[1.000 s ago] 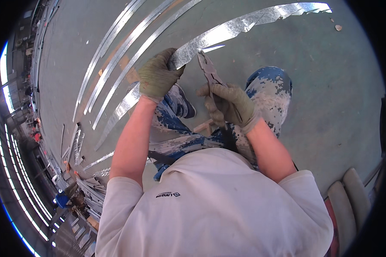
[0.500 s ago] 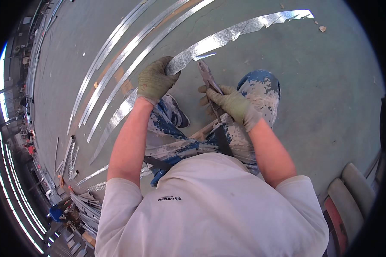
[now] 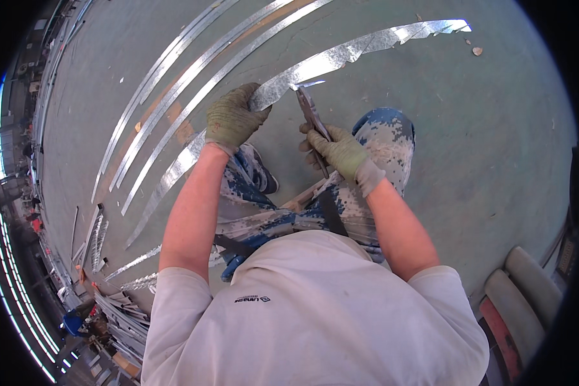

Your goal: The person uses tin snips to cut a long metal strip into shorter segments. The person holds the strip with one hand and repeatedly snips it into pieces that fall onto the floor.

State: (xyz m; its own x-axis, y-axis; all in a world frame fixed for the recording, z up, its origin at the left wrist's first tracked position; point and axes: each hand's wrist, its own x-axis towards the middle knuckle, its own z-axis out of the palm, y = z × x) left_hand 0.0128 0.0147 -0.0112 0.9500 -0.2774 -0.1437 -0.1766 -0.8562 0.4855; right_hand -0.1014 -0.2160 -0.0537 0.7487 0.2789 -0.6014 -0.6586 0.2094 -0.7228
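Note:
My left hand, in a green work glove, is closed around the near end of a long, shiny sheet-metal strip. The strip curves away to the upper right, and its lower edge is notched, with angled tabs toward the far end. In my gloved right hand is a pair of dark metal snips, with my fingers wrapped round the handles. The tip of the snips meets a small bright flap at the strip's lower edge. Whether the blades are closed on it is hard to see.
Several long metal strips lie on the grey-green floor to the left. Metal profiles are piled at the lower left. A padded seat stands at the lower right. My bent knees are below my hands.
My right hand and the snips have shifted slightly, bringing the tip to the flap; the handles look closer together. My left hand keeps its hold on the strip. The whole view has turned a little.

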